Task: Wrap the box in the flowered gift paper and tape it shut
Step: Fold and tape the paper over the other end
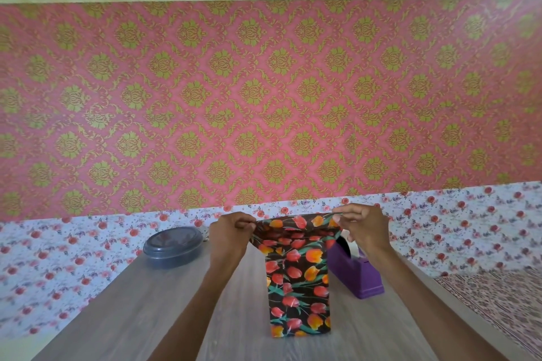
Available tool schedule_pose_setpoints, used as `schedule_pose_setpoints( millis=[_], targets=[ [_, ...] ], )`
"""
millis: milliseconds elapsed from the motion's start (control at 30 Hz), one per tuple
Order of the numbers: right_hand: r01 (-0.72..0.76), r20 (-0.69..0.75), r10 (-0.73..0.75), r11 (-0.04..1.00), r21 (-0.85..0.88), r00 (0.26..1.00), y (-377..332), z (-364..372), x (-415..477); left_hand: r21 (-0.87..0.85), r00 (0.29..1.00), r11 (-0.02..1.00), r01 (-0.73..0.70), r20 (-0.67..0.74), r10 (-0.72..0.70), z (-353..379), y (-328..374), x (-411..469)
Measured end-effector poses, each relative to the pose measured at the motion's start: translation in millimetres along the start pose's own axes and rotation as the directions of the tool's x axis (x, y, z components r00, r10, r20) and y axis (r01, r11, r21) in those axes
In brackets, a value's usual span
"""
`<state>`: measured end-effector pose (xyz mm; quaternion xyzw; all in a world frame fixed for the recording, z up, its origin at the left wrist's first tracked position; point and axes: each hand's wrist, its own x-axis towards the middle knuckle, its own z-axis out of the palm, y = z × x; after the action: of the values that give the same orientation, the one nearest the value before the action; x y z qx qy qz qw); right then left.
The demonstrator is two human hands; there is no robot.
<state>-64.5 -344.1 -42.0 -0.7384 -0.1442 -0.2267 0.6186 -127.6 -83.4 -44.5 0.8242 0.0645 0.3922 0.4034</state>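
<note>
The box, covered in the black flowered paper, is standing upright in the middle of the tabletop. The left hand is pinching the loose upper edge of the paper at its left corner, and the right hand is pinching the right corner, holding the edge stretched above the box. A purple tape dispenser is sitting just beside the box on the right, perhaps touching it. A round lidded container is resting at the far left.

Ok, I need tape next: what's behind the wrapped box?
A purple tape dispenser stands behind the wrapped box, toward its right. The right hand and the pinched-up gift paper cover its far end, so the roll barely shows.
</note>
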Motion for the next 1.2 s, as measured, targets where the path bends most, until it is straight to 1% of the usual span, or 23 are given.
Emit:
schedule_pose_setpoints(
  millis=[100,167,233,267,333,400,433,467,500,600,667,733,800,867,933,1000,1200],
  targets=[
    [0.097,-0.011,-0.1,0.982,-0.161,0.995,4,0,0,0.127,0.993,0.987,-0.097,-0.05,0.104,-1,0,-2],
    [0.14,0.001,-0.145,0.954,-0.263,0.989,6,1,0,0.17,0.99,0.98,-0.105,-0.07,0.118,-1,0,-2],
    [0.176,0.009,-0.185,0.917,-0.358,0.983,7,2,0,0.212,0.992,0.971,-0.106,-0.049,0.119,0,-1,1],
    [0.192,0.008,-0.204,0.907,-0.374,0.979,7,3,0,0.241,0.992,0.963,-0.117,-0.018,0.125,0,-1,3],
    [0.204,-0.012,-0.224,0.908,-0.366,0.975,8,5,1,0.266,0.986,0.951,-0.156,0.103,0.133,1,1,5],
    [0.182,-0.04,-0.207,0.925,-0.333,0.978,8,7,1,0.237,0.958,0.949,-0.209,0.245,0.15,5,3,6],
    [0.172,-0.051,-0.198,0.933,-0.317,0.979,8,7,1,0.226,0.944,0.948,-0.222,0.293,0.151,8,5,6],
    [0.165,-0.059,-0.191,0.938,-0.304,0.98,9,8,1,0.229,0.937,0.944,-0.236,0.309,0.16,10,6,6],
    [0.16,-0.062,-0.186,0.942,-0.294,0.981,10,8,1,0.233,0.939,0.941,-0.244,0.297,0.17,12,8,5],
    [0.162,-0.065,-0.187,0.947,-0.279,0.98,11,8,0,0.21,0.954,0.944,-0.254,0.213,0.21,15,11,9],
    [0.161,-0.075,-0.19,0.944,-0.287,0.979,11,8,-1,0.207,0.949,0.941,-0.269,0.226,0.221,17,11,12],
    [0.166,-0.084,-0.201,0.936,-0.31,0.976,10,9,-2,0.246,0.939,0.924,-0.293,0.257,0.23,18,12,14],
    [0.188,-0.099,-0.238,0.914,-0.359,0.966,9,8,-3,0.287,0.933,0.902,-0.323,0.257,0.253,18,11,16],
    [0.242,-0.106,-0.32,0.859,-0.45,0.941,9,7,-6,0.322,0.922,0.874,-0.365,0.255,0.291,18,11,16],
    [0.303,-0.074,-0.417,0.762,-0.572,0.906,10,6,-8,0.351,0.913,0.848,-0.396,0.246,0.325,19,12,17],
    [0.343,-0.019,-0.483,0.649,-0.679,0.875,11,6,-9,0.372,0.911,0.835,-0.406,0.23,0.341,18,11,18],
    [0.402,0.068,-0.613,0.427,-0.81,0.787,15,8,-2,0.422,0.891,0.785,-0.453,0.201,0.406,16,13,11]
  ],
)
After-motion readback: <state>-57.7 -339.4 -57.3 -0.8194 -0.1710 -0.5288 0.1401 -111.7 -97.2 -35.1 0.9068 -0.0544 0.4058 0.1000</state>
